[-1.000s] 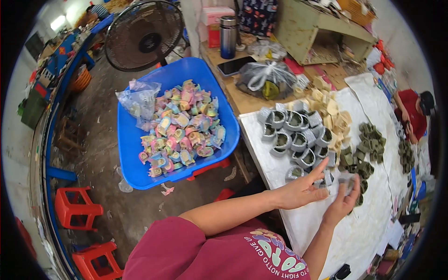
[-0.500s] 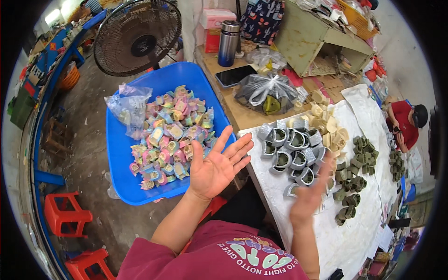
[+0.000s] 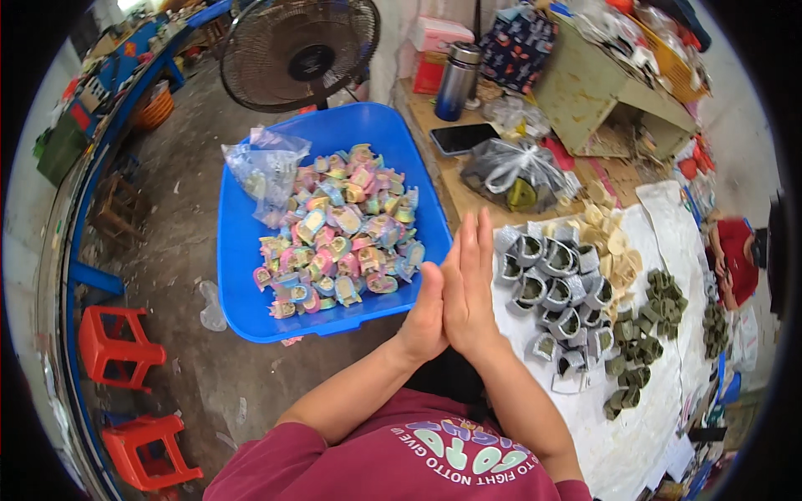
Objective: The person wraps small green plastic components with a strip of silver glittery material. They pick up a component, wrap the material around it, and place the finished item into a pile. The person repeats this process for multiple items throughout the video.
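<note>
My left hand (image 3: 425,316) and my right hand (image 3: 470,292) meet palm to palm in front of my chest. Their fingers are stretched out and point away from me; nothing shows between them, though the palms are hidden. To the left is a blue plastic tub (image 3: 232,288) heaped with small pastel multicoloured moulded pieces (image 3: 338,230). A crumpled clear plastic bag (image 3: 266,171) lies over its left side. Beside my right hand, on a white sheet (image 3: 601,447), several silver-grey hollow arched pieces (image 3: 564,292) stand close together.
Beyond them lie cream pieces (image 3: 618,250) and dark green pieces (image 3: 643,334). A flask (image 3: 458,82), a phone (image 3: 464,139) and a tied plastic bag (image 3: 514,175) rest on the table. A fan (image 3: 301,58) stands behind the tub; red stools (image 3: 121,346) are at left. A person (image 3: 735,259) is at far right.
My hands were apart with palms up and fingers spread; they have come together, the right one moving left. The view has shifted, so the tub and table appear further right.
</note>
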A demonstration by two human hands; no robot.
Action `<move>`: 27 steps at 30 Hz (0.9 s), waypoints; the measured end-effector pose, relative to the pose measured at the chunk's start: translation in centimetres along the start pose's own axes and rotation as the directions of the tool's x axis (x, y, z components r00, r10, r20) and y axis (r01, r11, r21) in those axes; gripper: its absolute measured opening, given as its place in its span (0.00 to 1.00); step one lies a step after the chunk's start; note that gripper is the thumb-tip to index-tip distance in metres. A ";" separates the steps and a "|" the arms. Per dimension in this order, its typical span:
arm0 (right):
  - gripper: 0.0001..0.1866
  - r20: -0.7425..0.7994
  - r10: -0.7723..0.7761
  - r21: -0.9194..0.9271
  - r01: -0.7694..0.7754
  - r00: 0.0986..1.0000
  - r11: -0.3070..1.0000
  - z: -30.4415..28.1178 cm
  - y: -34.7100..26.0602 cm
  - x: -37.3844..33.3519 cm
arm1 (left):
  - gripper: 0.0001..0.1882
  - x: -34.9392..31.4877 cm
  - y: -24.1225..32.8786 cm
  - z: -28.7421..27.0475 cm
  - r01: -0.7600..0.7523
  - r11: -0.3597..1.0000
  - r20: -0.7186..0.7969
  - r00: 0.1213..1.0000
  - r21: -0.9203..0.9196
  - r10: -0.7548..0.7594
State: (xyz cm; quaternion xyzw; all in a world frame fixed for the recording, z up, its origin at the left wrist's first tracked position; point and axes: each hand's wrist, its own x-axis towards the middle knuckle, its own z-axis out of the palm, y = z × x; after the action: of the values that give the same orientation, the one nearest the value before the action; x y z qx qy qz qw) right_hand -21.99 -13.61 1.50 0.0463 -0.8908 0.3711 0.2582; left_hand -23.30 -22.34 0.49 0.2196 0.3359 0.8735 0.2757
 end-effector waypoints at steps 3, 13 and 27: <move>0.31 -0.149 0.070 0.154 -0.046 0.986 0.987 -0.2 2.2 2.7 | 0.45 -0.3 -0.3 0.4 -0.027 0.993 0.131 0.990 -0.111 0.042; 0.28 0.134 0.454 0.432 -0.464 0.881 0.773 0.9 4.8 1.0 | 0.12 0.8 11.1 -15.2 0.101 0.658 -0.348 0.902 0.746 0.255; 0.13 0.403 0.587 0.268 -0.704 0.702 0.658 0.7 7.1 -8.1 | 0.20 3.1 12.6 -44.6 0.855 0.223 -0.735 0.236 0.467 0.635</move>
State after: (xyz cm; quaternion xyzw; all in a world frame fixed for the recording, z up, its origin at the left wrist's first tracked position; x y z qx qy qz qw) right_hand -17.22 -9.92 -7.45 -0.1722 -0.7781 0.6029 -0.0370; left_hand -55.21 -49.05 -20.19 -0.2917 0.8928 0.3265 -0.1055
